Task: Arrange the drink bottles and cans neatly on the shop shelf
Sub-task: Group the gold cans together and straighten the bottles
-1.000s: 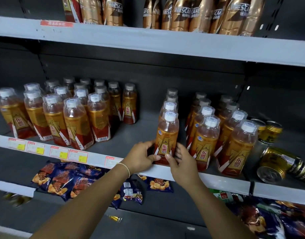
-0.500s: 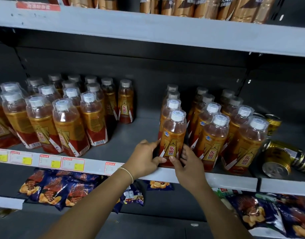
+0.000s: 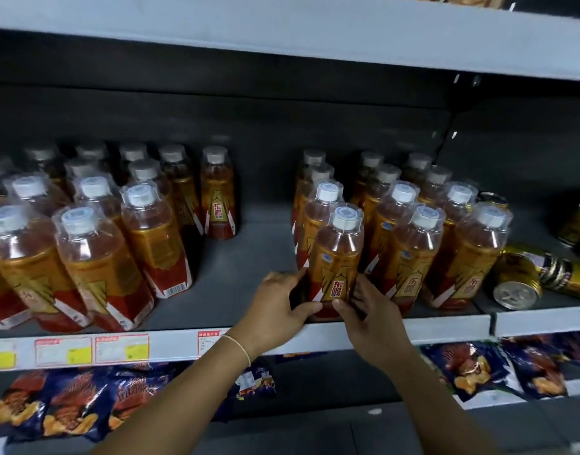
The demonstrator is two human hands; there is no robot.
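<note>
An amber drink bottle (image 3: 339, 257) with a white cap and a gold-and-red label stands upright at the front edge of the grey shelf (image 3: 246, 267). My left hand (image 3: 278, 303) grips its base from the left, and my right hand (image 3: 369, 310) grips it from the right. It heads a row of like bottles (image 3: 318, 205) running back. Two more rows (image 3: 410, 244) stand to its right. A larger group of the same bottles (image 3: 94, 244) fills the shelf's left part.
Gold cans (image 3: 525, 277) lie on their sides at the shelf's right end, others (image 3: 577, 221) stand behind them. A bare gap (image 3: 259, 231) separates the two bottle groups. Snack bags (image 3: 68, 405) lie on the shelf below. Another shelf (image 3: 314, 31) hangs above.
The view has dropped and moved closer to the shelf. Both hands stay on the base of the front bottle, which has kept its place at the shelf edge.
</note>
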